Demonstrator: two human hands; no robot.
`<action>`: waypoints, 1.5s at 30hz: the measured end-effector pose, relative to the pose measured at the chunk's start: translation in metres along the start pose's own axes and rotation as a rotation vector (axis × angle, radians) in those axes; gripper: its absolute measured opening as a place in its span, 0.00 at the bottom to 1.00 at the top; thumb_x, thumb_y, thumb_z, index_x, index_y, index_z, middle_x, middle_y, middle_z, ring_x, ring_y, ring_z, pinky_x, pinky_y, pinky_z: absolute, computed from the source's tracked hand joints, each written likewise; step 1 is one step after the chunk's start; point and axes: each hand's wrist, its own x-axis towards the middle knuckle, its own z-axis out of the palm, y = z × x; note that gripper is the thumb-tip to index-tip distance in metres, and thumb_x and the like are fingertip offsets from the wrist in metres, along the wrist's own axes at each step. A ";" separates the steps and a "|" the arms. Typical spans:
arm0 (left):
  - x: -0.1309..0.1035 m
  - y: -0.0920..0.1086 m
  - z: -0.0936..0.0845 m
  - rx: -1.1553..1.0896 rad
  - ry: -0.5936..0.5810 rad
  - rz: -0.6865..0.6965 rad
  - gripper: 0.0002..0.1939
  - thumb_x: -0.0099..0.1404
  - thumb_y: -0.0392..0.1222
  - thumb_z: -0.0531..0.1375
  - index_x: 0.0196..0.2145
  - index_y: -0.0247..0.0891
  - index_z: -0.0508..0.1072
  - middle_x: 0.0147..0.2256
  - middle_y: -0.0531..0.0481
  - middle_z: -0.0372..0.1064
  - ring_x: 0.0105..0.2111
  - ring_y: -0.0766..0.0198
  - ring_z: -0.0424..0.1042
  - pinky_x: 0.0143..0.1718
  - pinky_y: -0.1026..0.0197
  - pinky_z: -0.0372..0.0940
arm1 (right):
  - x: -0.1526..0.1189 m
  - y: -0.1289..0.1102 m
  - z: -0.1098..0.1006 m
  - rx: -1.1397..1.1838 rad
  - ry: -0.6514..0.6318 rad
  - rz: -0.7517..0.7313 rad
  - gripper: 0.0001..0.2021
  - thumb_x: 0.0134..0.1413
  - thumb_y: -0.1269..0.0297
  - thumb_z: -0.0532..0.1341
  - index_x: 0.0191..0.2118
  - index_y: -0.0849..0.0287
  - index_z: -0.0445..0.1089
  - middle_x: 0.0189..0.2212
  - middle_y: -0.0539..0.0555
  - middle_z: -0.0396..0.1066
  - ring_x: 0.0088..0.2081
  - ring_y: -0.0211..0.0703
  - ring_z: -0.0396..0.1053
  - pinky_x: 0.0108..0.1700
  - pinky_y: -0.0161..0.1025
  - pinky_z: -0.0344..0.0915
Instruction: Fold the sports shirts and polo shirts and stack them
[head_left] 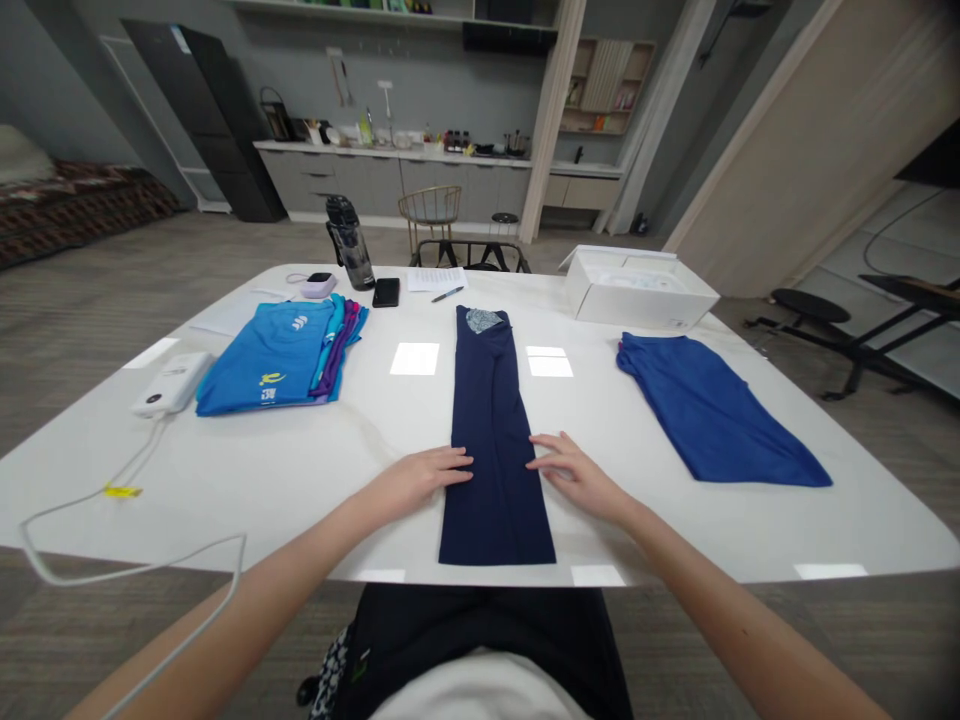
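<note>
A dark navy garment, folded lengthwise into a long strip like a pair of trousers [491, 440], lies flat on the white table [360, 480] in front of me. Its far end shows a patch of grey patterned fabric. My left hand [424, 478] rests flat with its fingertips on the strip's left edge. Along the right edge, the fingers of my right hand [574, 472] are spread, their tips touching or nearly touching the cloth. Neither hand grips anything.
To the left lie a stack of blue and purple shirts [270, 350] and a white power strip [174, 384] with a trailing cable. Behind are a water bottle [351, 245], a phone [386, 292] and a pen [448, 294]. A blue garment [712, 410] and white box [637, 290] occupy the right.
</note>
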 end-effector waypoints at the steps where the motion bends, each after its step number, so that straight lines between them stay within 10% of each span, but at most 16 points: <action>1: -0.003 0.004 -0.002 -0.011 -0.013 0.011 0.35 0.62 0.21 0.50 0.61 0.47 0.70 0.64 0.51 0.63 0.67 0.60 0.57 0.68 0.49 0.55 | -0.008 -0.001 -0.002 0.028 -0.031 -0.014 0.16 0.70 0.57 0.53 0.48 0.45 0.79 0.64 0.54 0.63 0.67 0.49 0.58 0.71 0.62 0.38; 16: 0.007 0.021 0.000 -0.169 0.035 0.065 0.20 0.66 0.31 0.55 0.50 0.46 0.78 0.52 0.49 0.76 0.58 0.57 0.70 0.65 0.49 0.59 | -0.012 -0.022 -0.013 0.153 -0.196 -0.036 0.09 0.61 0.52 0.64 0.37 0.47 0.80 0.63 0.53 0.66 0.70 0.57 0.51 0.70 0.66 0.28; 20: 0.034 0.022 -0.020 -0.493 0.233 -0.156 0.13 0.67 0.36 0.57 0.43 0.42 0.81 0.43 0.50 0.80 0.44 0.59 0.78 0.51 0.56 0.70 | 0.013 -0.025 -0.026 0.553 -0.056 0.072 0.13 0.65 0.49 0.58 0.42 0.51 0.74 0.54 0.57 0.74 0.62 0.53 0.64 0.69 0.60 0.47; 25: 0.105 -0.022 -0.046 -1.062 0.677 -0.565 0.15 0.63 0.51 0.62 0.41 0.38 0.78 0.40 0.47 0.79 0.42 0.57 0.78 0.45 0.57 0.71 | 0.096 0.001 -0.034 0.955 0.218 0.337 0.19 0.58 0.47 0.62 0.46 0.55 0.71 0.46 0.58 0.77 0.47 0.50 0.75 0.50 0.46 0.72; 28: 0.140 -0.062 -0.044 -1.271 0.640 -0.792 0.16 0.57 0.50 0.66 0.39 0.36 0.77 0.38 0.44 0.79 0.40 0.56 0.78 0.41 0.57 0.71 | 0.144 0.026 -0.032 0.948 0.211 0.530 0.19 0.58 0.45 0.62 0.42 0.57 0.72 0.38 0.58 0.77 0.36 0.45 0.75 0.36 0.38 0.73; 32: 0.158 -0.098 -0.037 -0.987 0.603 -0.967 0.15 0.54 0.49 0.69 0.33 0.36 0.76 0.28 0.46 0.76 0.34 0.55 0.77 0.32 0.60 0.68 | 0.180 0.049 -0.028 0.645 0.233 0.677 0.20 0.51 0.44 0.68 0.28 0.58 0.70 0.17 0.50 0.67 0.19 0.37 0.63 0.21 0.33 0.58; 38: 0.168 -0.134 -0.046 -0.519 0.590 -0.998 0.12 0.53 0.45 0.69 0.22 0.39 0.71 0.19 0.53 0.66 0.28 0.58 0.71 0.31 0.61 0.61 | 0.206 0.065 -0.037 0.209 0.310 0.621 0.19 0.49 0.48 0.67 0.21 0.57 0.69 0.14 0.47 0.61 0.22 0.38 0.63 0.26 0.35 0.57; 45: 0.163 -0.157 -0.072 -0.616 0.409 -0.689 0.10 0.54 0.46 0.67 0.30 0.36 0.77 0.25 0.53 0.68 0.28 0.63 0.67 0.34 0.61 0.60 | 0.211 0.080 -0.062 0.236 0.140 0.414 0.16 0.46 0.50 0.68 0.25 0.59 0.72 0.20 0.47 0.65 0.25 0.37 0.61 0.29 0.35 0.55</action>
